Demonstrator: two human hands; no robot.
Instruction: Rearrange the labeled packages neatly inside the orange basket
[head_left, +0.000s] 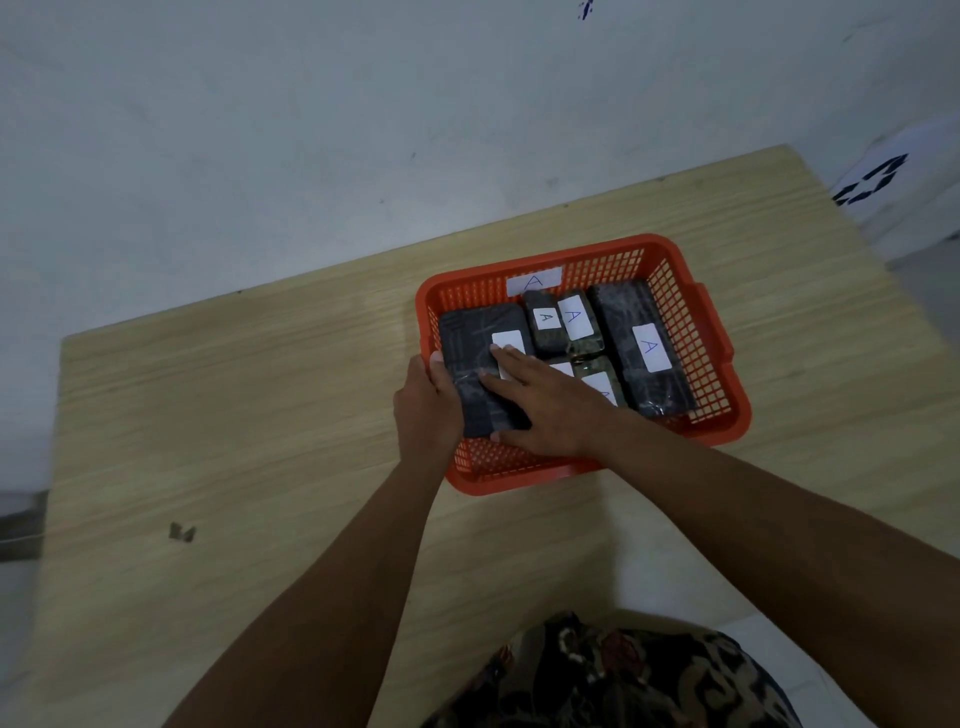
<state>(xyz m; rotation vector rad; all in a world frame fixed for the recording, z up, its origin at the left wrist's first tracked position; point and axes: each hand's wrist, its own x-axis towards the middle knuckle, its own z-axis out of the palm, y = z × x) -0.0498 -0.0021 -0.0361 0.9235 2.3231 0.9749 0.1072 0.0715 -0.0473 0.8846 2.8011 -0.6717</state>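
Note:
An orange mesh basket (698, 332) with a white "A" label on its far wall stands on the wooden table. Inside, a large dark wrapped package (470, 338) lies at the left. My left hand (426, 402) grips its left edge, and my right hand (545, 410) lies flat on top with fingers spread over its white label. A second large dark package (641, 345) labelled "A" lies along the right side. Between them sit smaller packages (545, 322), each with an "A" label; the near ones are partly hidden under my right hand.
The light wooden table (234, 441) stretches left of and in front of the basket, with a small dark scrap (182, 531) on it. A pale wall rises behind. A white bag with a dark mark (883, 182) stands at the right.

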